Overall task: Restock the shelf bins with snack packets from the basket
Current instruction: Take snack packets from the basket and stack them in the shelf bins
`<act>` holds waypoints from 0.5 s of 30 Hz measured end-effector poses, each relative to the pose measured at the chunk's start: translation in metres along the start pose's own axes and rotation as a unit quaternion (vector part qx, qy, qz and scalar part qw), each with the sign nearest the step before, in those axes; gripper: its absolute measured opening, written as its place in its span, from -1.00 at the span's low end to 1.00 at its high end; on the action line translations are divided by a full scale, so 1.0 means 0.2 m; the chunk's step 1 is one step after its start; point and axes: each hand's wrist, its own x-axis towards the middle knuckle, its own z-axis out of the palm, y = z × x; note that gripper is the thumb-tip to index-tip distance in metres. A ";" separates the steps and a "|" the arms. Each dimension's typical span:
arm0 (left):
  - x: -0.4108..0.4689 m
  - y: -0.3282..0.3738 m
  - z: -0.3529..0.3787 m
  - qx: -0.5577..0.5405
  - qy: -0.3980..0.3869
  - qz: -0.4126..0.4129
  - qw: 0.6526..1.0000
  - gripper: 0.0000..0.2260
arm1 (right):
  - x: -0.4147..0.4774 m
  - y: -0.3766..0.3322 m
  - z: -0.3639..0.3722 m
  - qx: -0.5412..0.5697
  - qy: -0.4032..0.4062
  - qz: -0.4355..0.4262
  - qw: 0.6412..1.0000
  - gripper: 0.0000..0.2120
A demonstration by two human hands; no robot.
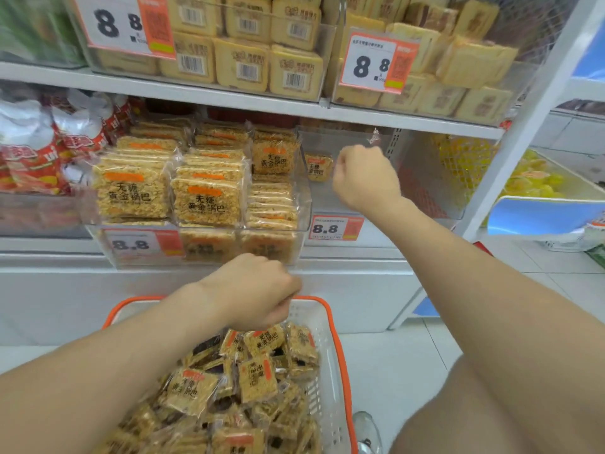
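Hands: two, well apart. The left hand (258,290) is positioned over the basket (327,381), fingers curled downward; the fingertips are hidden, so whether they grip a packet cannot be told. The right hand (363,178) is raised inside the right bin (324,198), fingers curled into a fist; one single packet (319,167) stands just beside the thumb side, contact not determinable.

Basket: one, white with an orange rim, on the floor below the shelf; it holds a loose heap of snack packets (193,389), too many to count; one top packet (263,340) lies directly under the left hand.

Bins on the middle shelf: the left bin (304,208) is full, showing three columns of packets; the right bin contains one packet only.

Price tags (335,227) reading 8.8: four in view.
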 end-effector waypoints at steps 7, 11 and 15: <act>-0.13 0.08 0.26 -0.076 -0.330 -0.063 0.939 -0.70 | -0.50 -0.30 -0.08 -0.057 -0.031 -0.086 0.994 -0.80; -0.19 0.18 0.42 -0.103 -0.395 -0.054 0.911 -0.67 | -0.75 -0.39 0.07 -0.139 -0.236 -0.181 0.945 -0.78; -0.24 0.37 0.53 -0.122 -0.446 -0.004 0.887 -0.59 | -0.92 -0.40 0.24 -0.207 -0.391 -0.239 0.864 -0.85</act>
